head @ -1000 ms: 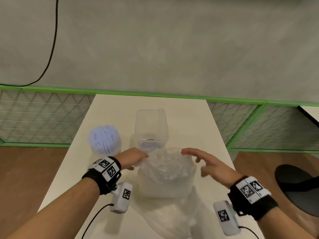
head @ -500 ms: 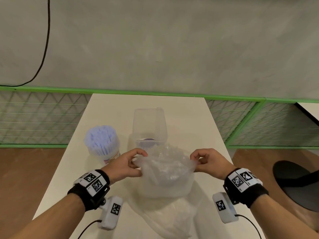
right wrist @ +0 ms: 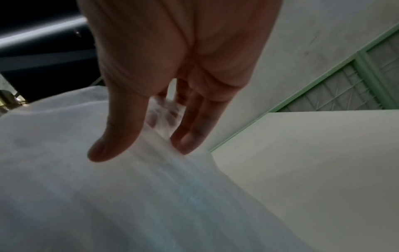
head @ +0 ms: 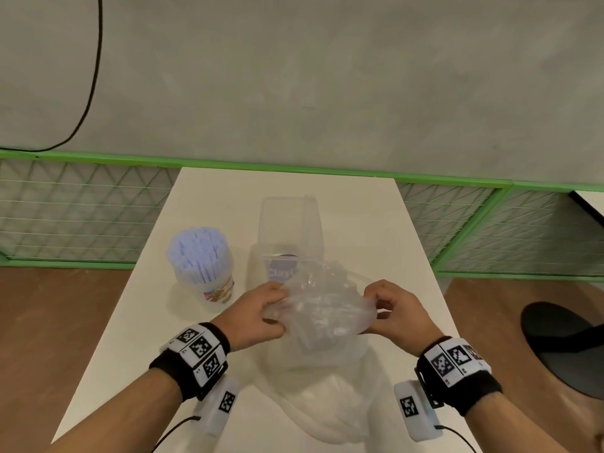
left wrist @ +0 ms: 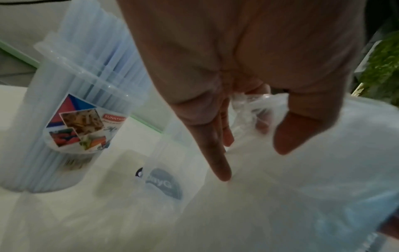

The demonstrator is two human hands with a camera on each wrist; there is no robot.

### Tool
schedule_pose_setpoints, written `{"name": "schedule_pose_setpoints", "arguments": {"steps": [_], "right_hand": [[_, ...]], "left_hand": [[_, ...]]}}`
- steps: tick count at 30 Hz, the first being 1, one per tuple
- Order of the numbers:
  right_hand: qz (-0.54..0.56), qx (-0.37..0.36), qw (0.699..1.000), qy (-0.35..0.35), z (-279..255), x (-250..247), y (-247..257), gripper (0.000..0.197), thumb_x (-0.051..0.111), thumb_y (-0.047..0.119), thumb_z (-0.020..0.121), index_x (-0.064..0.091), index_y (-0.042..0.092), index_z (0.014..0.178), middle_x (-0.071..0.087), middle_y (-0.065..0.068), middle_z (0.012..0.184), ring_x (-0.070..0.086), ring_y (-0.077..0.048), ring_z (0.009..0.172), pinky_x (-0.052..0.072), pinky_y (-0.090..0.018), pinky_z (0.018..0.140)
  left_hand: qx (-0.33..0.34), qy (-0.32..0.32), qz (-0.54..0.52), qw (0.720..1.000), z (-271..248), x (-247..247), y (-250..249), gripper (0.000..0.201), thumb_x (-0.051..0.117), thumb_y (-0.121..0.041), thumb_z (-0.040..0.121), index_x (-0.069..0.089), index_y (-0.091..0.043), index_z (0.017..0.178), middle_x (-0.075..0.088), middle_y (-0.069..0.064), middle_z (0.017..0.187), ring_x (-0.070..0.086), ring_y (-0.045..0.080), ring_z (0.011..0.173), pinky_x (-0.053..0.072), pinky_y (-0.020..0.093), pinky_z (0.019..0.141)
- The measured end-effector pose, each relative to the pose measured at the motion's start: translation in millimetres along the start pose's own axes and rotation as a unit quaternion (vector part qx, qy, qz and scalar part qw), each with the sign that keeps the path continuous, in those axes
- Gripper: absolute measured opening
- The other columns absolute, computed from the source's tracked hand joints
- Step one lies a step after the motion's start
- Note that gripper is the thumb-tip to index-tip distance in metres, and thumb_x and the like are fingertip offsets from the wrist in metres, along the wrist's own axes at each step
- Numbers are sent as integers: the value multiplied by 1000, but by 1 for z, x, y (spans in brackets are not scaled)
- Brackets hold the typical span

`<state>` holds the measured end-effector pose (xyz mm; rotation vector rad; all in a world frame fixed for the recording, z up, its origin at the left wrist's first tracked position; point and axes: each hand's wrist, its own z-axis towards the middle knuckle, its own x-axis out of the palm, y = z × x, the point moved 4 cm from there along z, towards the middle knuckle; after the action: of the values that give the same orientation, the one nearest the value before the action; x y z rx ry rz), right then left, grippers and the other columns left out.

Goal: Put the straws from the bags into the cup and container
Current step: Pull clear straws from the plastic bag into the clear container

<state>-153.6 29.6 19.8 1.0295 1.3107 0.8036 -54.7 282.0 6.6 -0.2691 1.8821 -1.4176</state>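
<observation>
A clear plastic bag (head: 322, 317) of pale straws stands upright in the middle of the white table (head: 228, 191). My left hand (head: 261, 313) pinches the bag's left rim and my right hand (head: 389, 308) pinches its right rim, holding the mouth apart. The left wrist view shows thumb and fingers of my left hand (left wrist: 254, 119) gripping crumpled bag film (left wrist: 323, 145). In the right wrist view my right hand (right wrist: 159, 126) pinches the bag edge (right wrist: 108, 187). A cup (head: 204, 266) packed with light blue straws stands at the left. A clear rectangular container (head: 287, 230) stands behind the bag.
A second flattened plastic bag (head: 333, 410) lies on the table near the front edge. A green mesh fence (head: 81, 210) runs behind the table. A black stool seat (head: 568, 348) stands at the right, off the table.
Both hands closed onto the bag's rim, having reached toward it a second ago, and now hold its mouth stretched and a little higher. The view dropped slightly toward the table.
</observation>
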Motion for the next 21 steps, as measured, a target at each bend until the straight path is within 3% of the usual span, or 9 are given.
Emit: {"name": "schedule_pose_setpoints", "arguments": {"steps": [2, 4, 7, 10, 12, 15, 18, 21], "right_hand": [[-13, -18, 999, -35, -1, -1, -2, 39, 94, 3, 53, 62, 14, 73, 60, 9, 85, 59, -8, 70, 51, -19, 64], [-20, -30, 998, -50, -3, 0, -3, 42, 94, 2, 52, 60, 20, 69, 59, 7, 81, 57, -10, 68, 51, -19, 62], [-18, -36, 997, -59, -3, 2, -2, 41, 92, -2, 53, 60, 22, 64, 60, 6, 76, 55, -8, 63, 50, -20, 60], [-9, -51, 997, -53, -3, 2, 3, 32, 88, -7, 58, 65, 15, 64, 62, 7, 75, 55, -6, 63, 49, -17, 63], [5, -61, 997, -47, -3, 0, 8, 25, 84, -9, 64, 68, 10, 68, 63, 5, 77, 56, -7, 66, 51, -18, 65], [15, -65, 997, -44, -2, -3, 10, 19, 79, -8, 72, 71, 9, 74, 65, 3, 81, 60, -10, 74, 55, -26, 70], [15, -74, 996, -51, -4, 0, 5, 36, 75, -8, 78, 74, 28, 72, 65, 7, 82, 61, -9, 73, 55, -30, 69], [27, -66, 996, -55, -8, 4, -2, 46, 71, -12, 80, 76, 33, 73, 62, 7, 84, 59, -10, 75, 58, -44, 68]], "left_hand": [[-21, 12, -61, 998, -7, 4, -1, 54, 72, -23, 66, 60, -31, 118, 50, -18, 124, 57, 4, 115, 56, 31, 92], [-31, 31, -131, 990, -15, 11, -2, 61, 83, -22, 63, 57, -39, 116, 46, -20, 129, 56, 5, 120, 57, 37, 91], [-39, 4, -134, 990, -20, 13, 0, 56, 92, -33, 52, 66, -34, 102, 36, -23, 139, 54, 6, 122, 58, 38, 90], [-22, -50, -87, 995, -16, 7, -1, 45, 91, -43, 48, 66, -22, 79, 39, -25, 131, 52, 7, 117, 56, 38, 90], [-3, -73, -43, 996, -12, 2, -6, 41, 88, -50, 49, 59, -25, 65, 40, -17, 125, 49, 1, 112, 46, 30, 93], [11, -90, -20, 996, -9, -1, -9, 37, 83, -57, 50, 58, -31, 59, 41, -12, 121, 49, -4, 104, 35, 10, 88], [22, -110, -25, 993, -9, 2, -6, 34, 87, -49, 56, 65, -25, 65, 41, -16, 121, 51, -2, 105, 33, 8, 90], [38, -146, -48, 987, -13, 6, -5, 26, 91, -25, 64, 65, -29, 63, 43, -16, 126, 49, -5, 111, 42, 24, 92]]}}
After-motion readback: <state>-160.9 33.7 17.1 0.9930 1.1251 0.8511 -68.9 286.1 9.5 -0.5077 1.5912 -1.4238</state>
